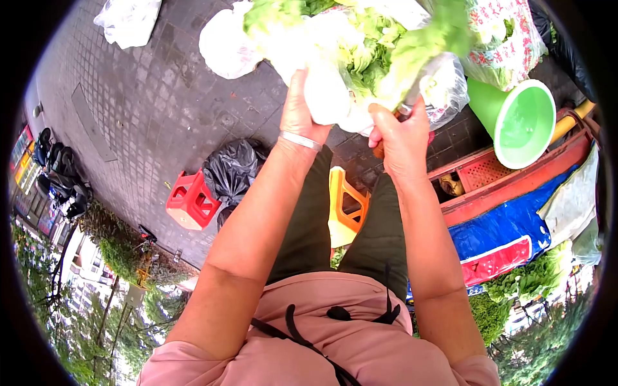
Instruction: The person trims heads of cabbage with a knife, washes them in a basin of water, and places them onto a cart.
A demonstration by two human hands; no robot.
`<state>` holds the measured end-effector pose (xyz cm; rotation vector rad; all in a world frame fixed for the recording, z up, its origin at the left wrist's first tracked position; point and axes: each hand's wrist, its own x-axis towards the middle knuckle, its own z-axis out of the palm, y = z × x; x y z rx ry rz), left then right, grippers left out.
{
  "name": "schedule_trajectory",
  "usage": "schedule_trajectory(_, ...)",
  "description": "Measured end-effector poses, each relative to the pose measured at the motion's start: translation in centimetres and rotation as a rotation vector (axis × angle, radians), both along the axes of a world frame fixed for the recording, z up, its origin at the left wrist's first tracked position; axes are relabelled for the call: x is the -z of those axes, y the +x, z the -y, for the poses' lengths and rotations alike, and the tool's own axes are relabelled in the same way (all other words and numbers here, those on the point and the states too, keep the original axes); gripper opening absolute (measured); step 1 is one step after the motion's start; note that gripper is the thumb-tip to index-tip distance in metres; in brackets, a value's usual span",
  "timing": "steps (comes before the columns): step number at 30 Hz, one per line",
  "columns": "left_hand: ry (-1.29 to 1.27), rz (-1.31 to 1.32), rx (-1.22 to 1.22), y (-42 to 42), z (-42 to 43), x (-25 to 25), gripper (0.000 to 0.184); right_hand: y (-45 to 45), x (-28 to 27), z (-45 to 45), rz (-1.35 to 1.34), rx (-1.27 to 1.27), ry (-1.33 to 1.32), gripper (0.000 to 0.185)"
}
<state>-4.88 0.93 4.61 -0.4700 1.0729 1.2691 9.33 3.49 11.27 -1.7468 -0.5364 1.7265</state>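
Note:
A leafy green vegetable (283,38) with a very bright, overexposed base is in my left hand (302,116), whose fingers are wrapped round its lower part. My right hand (402,132) is closed round the handle of a knife (409,103), just right of the vegetable. The blade points up and away and is partly blurred among the leaves. More green leaves (373,55) lie in white plastic behind both hands. A clear plastic bag (447,93) with pale pieces sits beyond my right hand.
A green bucket (524,122) tilts at the right beside a red cart (489,180) with a blue sheet (502,231). A yellow-orange stool (347,209) stands between my legs. At the left are a red stool (193,199) and a black bag (235,167). A printed bag (505,55) stands upper right.

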Motion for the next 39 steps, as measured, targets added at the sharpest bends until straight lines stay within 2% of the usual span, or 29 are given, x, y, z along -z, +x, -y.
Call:
schedule_trajectory(2, 0.034, 0.249, -0.092, -2.1, 0.1, -0.4, 0.057, 0.5, -0.6, -0.8, -0.007, 0.090, 0.049, 0.037)
schedule_trajectory(3, 0.040, 0.309, -0.079, -3.2, 0.5, -0.8, 0.056, 1.0, -1.0, -2.3, 0.004, 0.073, 0.076, 0.039)
schedule_trajectory(4, 0.047, 0.369, -0.065, -3.9, 0.8, -1.1, 0.055, 1.7, -0.9, -3.9, 0.073, -0.047, 0.088, 0.036)
schedule_trajectory(5, 0.018, 0.269, 0.007, -4.0, 0.9, -1.2, 0.055, 2.0, -1.0, -6.2, 0.196, -0.204, 0.130, 0.026)
schedule_trajectory(6, -0.014, 0.171, 0.079, -4.1, 1.1, -1.4, 0.054, 2.1, -0.4, -8.7, 0.321, -0.351, 0.156, 0.029)
schedule_trajectory(7, -0.047, 0.072, 0.149, -4.0, 1.3, -1.6, 0.053, 1.9, -1.2, -10.9, 0.230, -0.444, 0.200, 0.037)
schedule_trajectory(8, -0.036, 0.007, 0.196, -3.7, 1.4, -1.8, 0.052, 1.2, -1.5, -12.3, 0.296, -0.505, 0.176, 0.047)
schedule_trajectory(10, 0.000, -0.122, 0.286, -2.1, 1.4, -2.5, 0.050, 0.3, -2.3, -12.0, 0.508, -0.611, 0.119, 0.055)
schedule_trajectory(12, 0.043, -0.290, 0.435, -0.3, 0.5, -5.6, 0.048, 0.8, -0.1, -9.7, 0.335, -0.689, 0.050, 0.065)
schedule_trajectory(14, 0.069, -0.305, 0.499, 1.0, 0.7, -7.4, 0.049, 1.6, 1.7, -6.7, 0.038, -0.657, -0.124, 0.068)
schedule_trajectory(15, 0.131, -0.291, 0.551, 0.9, 0.8, -8.7, 0.056, 1.5, 2.3, -5.2, -0.156, -0.418, -0.171, 0.063)
schedule_trajectory(16, 0.142, -0.386, 0.724, 0.0, 1.1, -9.5, 0.062, 1.3, 2.8, -4.0, -0.344, -0.171, -0.210, 0.058)
schedule_trajectory(17, 0.160, -0.482, 0.898, -1.5, 1.4, -10.1, 0.069, 2.2, 3.3, -3.4, -0.471, -0.086, -0.289, 0.048)
schedule_trajectory(18, 0.181, -0.577, 1.073, -2.9, 1.4, -10.7, 0.075, 2.4, 2.9, -3.3, -0.484, -0.066, -0.313, 0.048)
schedule_trajectory(19, 0.285, -1.081, 1.287, -4.0, 0.7, -11.7, 0.095, 2.2, 2.3, -3.2, -0.500, -0.047, -0.340, 0.048)
schedule_trajectory(20, 0.591, -1.472, 1.298, -4.6, 0.1, -11.2, 0.100, 2.2, 2.0, -2.9, -0.517, -0.027, -0.369, 0.048)
schedule_trajectory(22, 0.834, -1.708, 1.474, -3.6, -0.8, -11.7, 0.093, 2.6, 3.8, -1.5, -0.607, -0.060, -0.490, 0.050)
schedule_trajectory(24, 1.014, -1.672, 1.437, -1.8, -1.4, -10.7, 0.083, 1.5, 3.3, -0.1, -0.652, -0.020, -0.574, 0.053)
schedule_trajectory(25, 1.061, -1.603, 1.333, -1.4, -1.7, -10.0, 0.070, 0.5, 0.5, -0.4, -0.538, 0.052, -0.566, 0.058)
schedule_trajectory(28, 0.934, -1.226, 1.349, -1.3, -1.9, -8.9, 0.062, 4.9, 3.3, 1.4, -0.535, -0.186, -0.760, 0.059)
schedule_trajectory(29, 0.880, -1.316, 1.333, -1.1, -1.8, -8.8, 0.059, 5.6, 2.1, 0.9, -0.211, -0.400, -0.630, 0.061)
schedule_trajectory(30, 0.810, -1.365, 1.350, -0.9, -1.6, -8.5, 0.059, 6.3, 2.1, 1.5, 0.213, -0.599, -0.449, 0.051)
schedule_trajectory(32, 0.663, -1.453, 1.382, -0.4, -0.8, -8.2, 0.058, 8.3, 1.4, 2.6, 0.135, -0.478, -0.217, 0.037)
schedule_trajectory(35, 0.629, -1.502, 1.341, 0.1, -0.1, -7.3, 0.058, 6.9, -2.9, 2.2, -0.014, -0.425, 0.087, 0.026)
schedule_trajectory(36, 0.624, -1.512, 1.335, 0.2, 0.2, -7.1, 0.059, 6.7, -2.5, 3.2, 0.077, -0.423, 0.153, 0.029)
schedule_trajectory(39, 0.527, -1.475, 1.367, 0.6, 0.2, -7.0, 0.054, 6.1, -4.3, 2.2, 0.292, -0.773, 0.286, 0.028)
